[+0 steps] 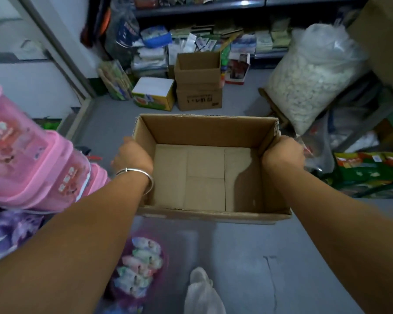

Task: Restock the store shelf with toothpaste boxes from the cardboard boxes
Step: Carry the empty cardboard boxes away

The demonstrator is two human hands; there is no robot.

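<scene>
Cardboard box (pixel 204 173) (open, nothing inside) sits up off the gray floor (pixel 247 257); I see my two hands gripping it, left hand (pixel 132 155), right hand (pixel 284 152); one more brown box (pixel 199 87) stands behind.

Two hands, left hand (pixel 132 155) and right hand (pixel 283 152); one silver bangle (pixel 137 175). Two open brown cardboard boxes: a held box (pixel 204 132) and a floor box (pixel 199 80). One white-topped printed carton (pixel 153 92); one clear sack of white pieces (pixel 309 78).

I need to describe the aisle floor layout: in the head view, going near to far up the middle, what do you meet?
White plastic bag → held empty cardboard box → open carton on the floor → cluttered bottom shelf.
</scene>
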